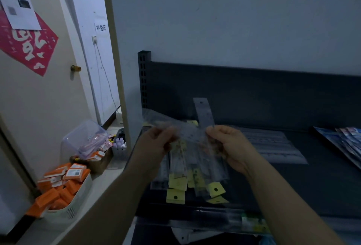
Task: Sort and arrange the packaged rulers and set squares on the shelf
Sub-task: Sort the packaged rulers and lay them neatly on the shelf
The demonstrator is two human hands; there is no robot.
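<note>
A clear packaged ruler (192, 134) is stretched crosswise between my two hands above the dark shelf (322, 182). My left hand (157, 144) pinches its left end and my right hand (229, 144) pinches its right end. Under them lies a loose pile of clear ruler packs with yellow hang tags (195, 178) near the shelf's front. One ruler pack (204, 113) leans upright against the shelf's back panel. More clear packs (271, 147) lie flat to the right of my right hand.
Blue printed packets (341, 141) lie at the shelf's right end. A perforated shelf post (144, 78) stands at the back left. Left of the shelf, a ledge holds a basket of orange boxes (62, 186) and a clear plastic bin (86, 139). A door (39, 88) stands further left.
</note>
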